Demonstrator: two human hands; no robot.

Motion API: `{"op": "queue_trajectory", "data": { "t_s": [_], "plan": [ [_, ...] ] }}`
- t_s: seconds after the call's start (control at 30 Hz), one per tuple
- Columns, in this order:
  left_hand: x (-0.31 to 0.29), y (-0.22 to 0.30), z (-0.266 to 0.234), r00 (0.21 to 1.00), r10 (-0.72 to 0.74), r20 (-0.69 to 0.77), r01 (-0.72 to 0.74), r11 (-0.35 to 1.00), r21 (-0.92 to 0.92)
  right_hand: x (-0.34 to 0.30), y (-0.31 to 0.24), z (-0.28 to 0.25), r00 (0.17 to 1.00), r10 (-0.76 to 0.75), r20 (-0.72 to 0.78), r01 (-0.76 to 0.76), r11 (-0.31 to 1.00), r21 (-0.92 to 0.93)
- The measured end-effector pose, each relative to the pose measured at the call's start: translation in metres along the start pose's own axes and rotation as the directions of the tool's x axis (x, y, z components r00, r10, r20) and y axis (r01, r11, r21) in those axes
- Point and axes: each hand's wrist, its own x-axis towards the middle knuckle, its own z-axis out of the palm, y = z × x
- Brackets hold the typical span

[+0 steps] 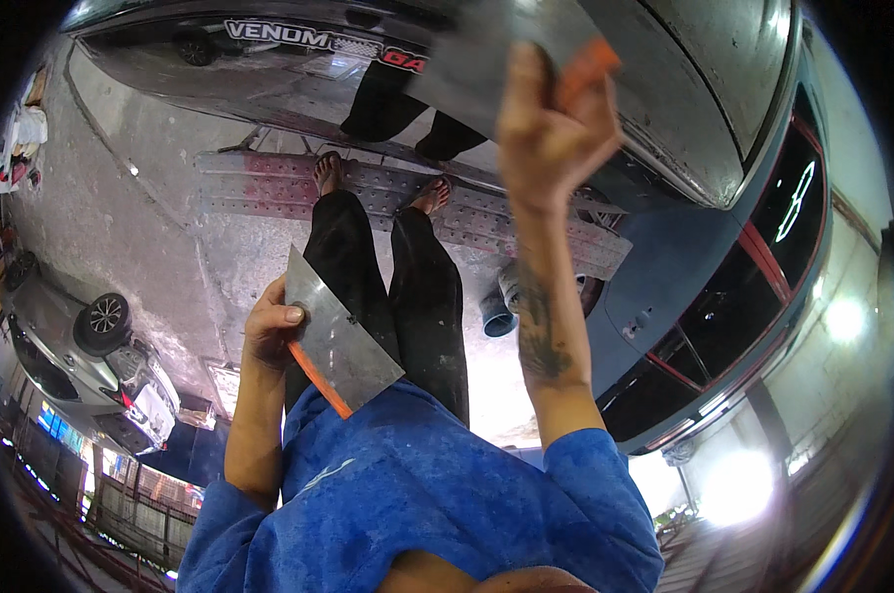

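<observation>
My left hand (272, 324) is closed on a putty spreader (346, 334), a flat grey metal blade with an orange strip along one edge. It is held tilted in front of my blue shirt and black trousers, thumb on the blade. My right arm is stretched far forward. At its end my right hand (555, 138) grips a second putty spreader (471, 79), also grey with an orange edge and smeared by motion. This blade lies in front of a dark, glossy car body (269, 74) with lettering stickers; I cannot tell whether they touch.
I stand barefoot or in sandals on a perforated metal plank (259, 183) beside the car. A blue-grey car (664, 267) with red window trim is on the right, a silver car (61, 346) on the left. A blue bucket (497, 314) stands on the concrete floor (150, 227).
</observation>
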Motion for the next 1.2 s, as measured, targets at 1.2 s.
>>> {"op": "queue_trajectory", "data": {
  "t_s": [1.2],
  "plan": [
    [-0.013, 0.038, -0.052, 0.999, 0.045, -0.014, -0.047, 0.978, -0.205, 0.008, -0.051, 0.061, 0.989, 0.106, 0.107, -0.081, 0.973, -0.217]
  ]
}}
